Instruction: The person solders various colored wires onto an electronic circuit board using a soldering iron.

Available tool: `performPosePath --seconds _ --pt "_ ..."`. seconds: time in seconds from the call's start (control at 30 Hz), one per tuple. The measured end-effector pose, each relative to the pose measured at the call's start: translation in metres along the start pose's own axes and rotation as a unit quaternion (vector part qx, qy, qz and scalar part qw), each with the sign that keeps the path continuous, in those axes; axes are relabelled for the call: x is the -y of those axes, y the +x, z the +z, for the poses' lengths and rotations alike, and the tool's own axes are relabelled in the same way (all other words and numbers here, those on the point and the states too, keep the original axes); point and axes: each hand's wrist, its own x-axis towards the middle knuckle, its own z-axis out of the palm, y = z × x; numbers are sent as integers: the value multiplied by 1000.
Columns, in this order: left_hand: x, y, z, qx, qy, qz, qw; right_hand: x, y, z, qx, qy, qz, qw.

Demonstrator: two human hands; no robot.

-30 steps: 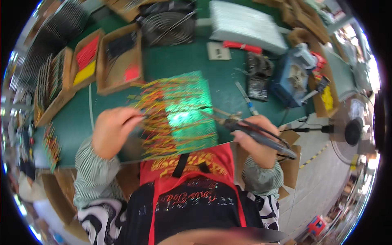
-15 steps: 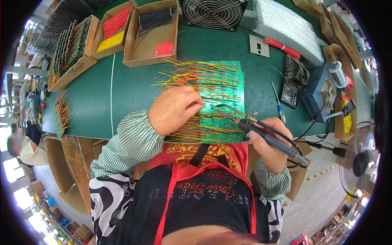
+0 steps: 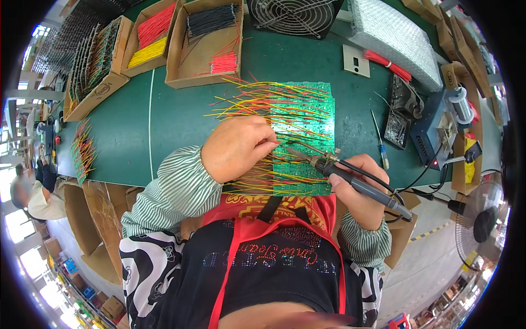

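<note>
A green circuit board panel (image 3: 303, 109) lies on the bench in front of me, with rows of red, yellow and black wires (image 3: 241, 101) sticking out past its left side. My left hand (image 3: 239, 147) reaches over these wires, thumb and forefinger pinched on a thin wire at the board's middle; its end is mostly hidden by the fingers. In my right hand (image 3: 361, 189) is a grey soldering iron (image 3: 359, 187) with a black cable and a thin curved feed tube along it. The iron's tip points left, close to my left fingertips, over the board.
Cardboard boxes of red, yellow and black wires (image 3: 211, 24) stand at the back left, beside a box of wired boards (image 3: 97, 66). A fan (image 3: 293, 13) is at the back. To the right are a screwdriver-like tool (image 3: 380, 140), a black tray (image 3: 395, 129) and a blue soldering station (image 3: 430, 129).
The soldering iron's tip has come slightly left relative to the board, nearer my left fingertips. My left hand keeps its pinch, and the whole view has shifted a little.
</note>
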Motion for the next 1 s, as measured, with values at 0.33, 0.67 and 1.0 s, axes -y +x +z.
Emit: performPosePath --seconds 0.33,0.67,1.0 --pt "-3 0 -2 14 14 -16 1000 4 -6 -11 -21 -5 -11 1000" --pt "-22 3 -10 -52 63 50 995 6 -15 -18 -53 26 44 997" --pt "-17 14 8 -7 31 16 999 -2 -11 -17 -54 32 44 997"
